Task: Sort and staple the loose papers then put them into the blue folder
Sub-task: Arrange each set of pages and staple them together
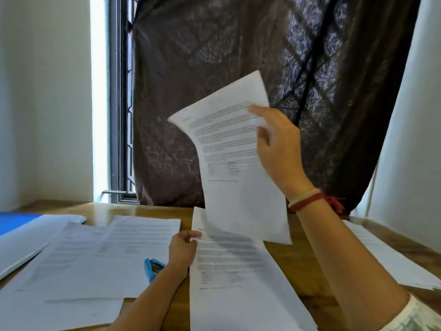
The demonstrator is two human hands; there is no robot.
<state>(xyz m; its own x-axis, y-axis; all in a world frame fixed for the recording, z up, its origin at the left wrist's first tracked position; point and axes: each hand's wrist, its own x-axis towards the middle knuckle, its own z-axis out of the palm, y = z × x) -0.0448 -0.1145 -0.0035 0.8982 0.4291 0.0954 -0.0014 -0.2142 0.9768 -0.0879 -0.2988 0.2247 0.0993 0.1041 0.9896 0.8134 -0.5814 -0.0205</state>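
The right grip [279,149] pinches a raised sheet [226,139] by its right edge. The sheet stands nearly upright, long axis vertical, its top tipped leftward. The left grip [183,249] pinches the left edge of a second sheet [238,283], which lies lengthwise away from the person on the wooden tabletop [291,263]. The left forearm half hides a blue stapler [152,268], and the frame's left edge cuts off the blue folder [12,223]. A dark curtain [214,56] hangs behind.

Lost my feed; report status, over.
Right hand holds one sheet aloft. Left hand pinches second sheet's edge. Stapler untouched, blue folder far left.
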